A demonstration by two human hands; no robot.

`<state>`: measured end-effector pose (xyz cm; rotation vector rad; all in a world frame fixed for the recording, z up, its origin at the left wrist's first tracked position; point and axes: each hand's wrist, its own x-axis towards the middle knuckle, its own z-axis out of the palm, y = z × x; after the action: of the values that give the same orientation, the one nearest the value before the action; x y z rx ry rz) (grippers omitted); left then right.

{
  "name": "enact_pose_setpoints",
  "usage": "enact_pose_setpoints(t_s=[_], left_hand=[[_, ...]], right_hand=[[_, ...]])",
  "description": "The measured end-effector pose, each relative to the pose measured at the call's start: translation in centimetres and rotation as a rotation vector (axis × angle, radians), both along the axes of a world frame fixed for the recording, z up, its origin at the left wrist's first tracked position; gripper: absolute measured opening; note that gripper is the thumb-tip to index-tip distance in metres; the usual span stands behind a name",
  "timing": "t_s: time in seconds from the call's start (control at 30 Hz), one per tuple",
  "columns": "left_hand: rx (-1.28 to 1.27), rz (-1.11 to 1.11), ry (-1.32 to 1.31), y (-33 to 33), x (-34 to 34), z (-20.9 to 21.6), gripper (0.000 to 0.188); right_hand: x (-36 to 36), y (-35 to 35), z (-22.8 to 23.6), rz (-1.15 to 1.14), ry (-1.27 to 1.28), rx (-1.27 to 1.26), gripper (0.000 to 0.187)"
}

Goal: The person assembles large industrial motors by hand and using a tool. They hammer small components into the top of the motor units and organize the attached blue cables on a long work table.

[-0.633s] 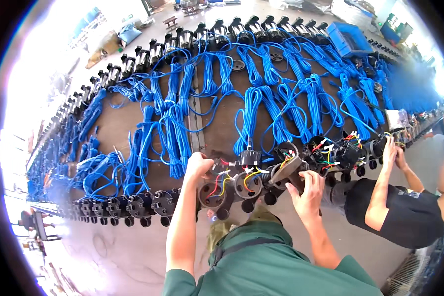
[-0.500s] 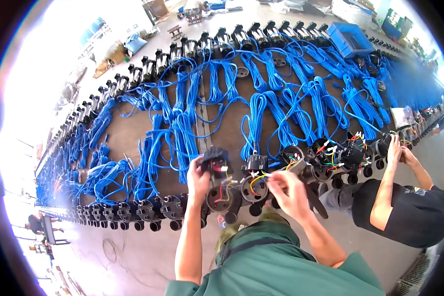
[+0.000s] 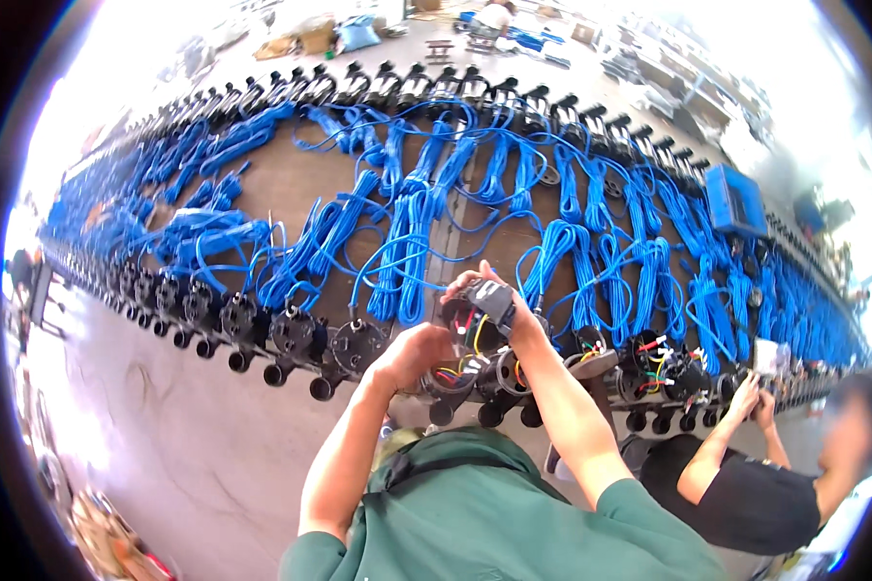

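Note:
My right hand reaches across to the left, its fingers around a black round cap with red, white and yellow wires at its open side. A grey blocky piece shows against that hand; I cannot tell what it is. Close below the cap, my left hand is curled with its fingertips by the wires, and what they pinch is hidden. Under both hands stands an open black round housing with yellow and red wires. Another open housing stands just to its right.
Bundles of blue cable cover the brown table. Black housings line the near edge, and more black fittings line the far edge. A blue crate sits at the right. A co-worker handles parts at the near right.
My right hand has moved left and up from the wires to the black cap. My left hand has dropped from the cap's side toward the wires. The view has shifted left.

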<state>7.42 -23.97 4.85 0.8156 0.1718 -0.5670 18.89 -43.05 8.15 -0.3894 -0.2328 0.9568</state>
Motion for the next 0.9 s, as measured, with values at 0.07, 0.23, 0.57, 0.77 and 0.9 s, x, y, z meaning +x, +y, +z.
enact_pose_setpoints(t_s=[0.07,0.23,0.57,0.77,0.9], left_hand=[[0.152,-0.196,-0.042,-0.2,-0.6,3.0,0.069],[0.377,-0.329,-0.239,-1.0,-0.7,5.3,0.071],[1.582,0.184,-0.870,-3.0,-2.9,3.9,0.036],[1.598,0.491,-0.870,-4.7,-4.0,3.4,0.050],[1.372,0.705,-0.676,-5.3,-7.8,2.0,0.087]], right_hand=[[-0.2,0.1,0.9,-0.005,-0.025,-0.084,0.056],[0.0,-0.1,2.4,0.116,-0.186,-0.269,0.055],[-2.8,-1.2,6.0,0.024,-0.567,-1.072,0.051],[-4.6,-2.1,4.0,-0.249,-0.366,-1.069,0.048],[-4.7,-2.7,2.8,-0.242,-0.313,-1.104,0.047]])
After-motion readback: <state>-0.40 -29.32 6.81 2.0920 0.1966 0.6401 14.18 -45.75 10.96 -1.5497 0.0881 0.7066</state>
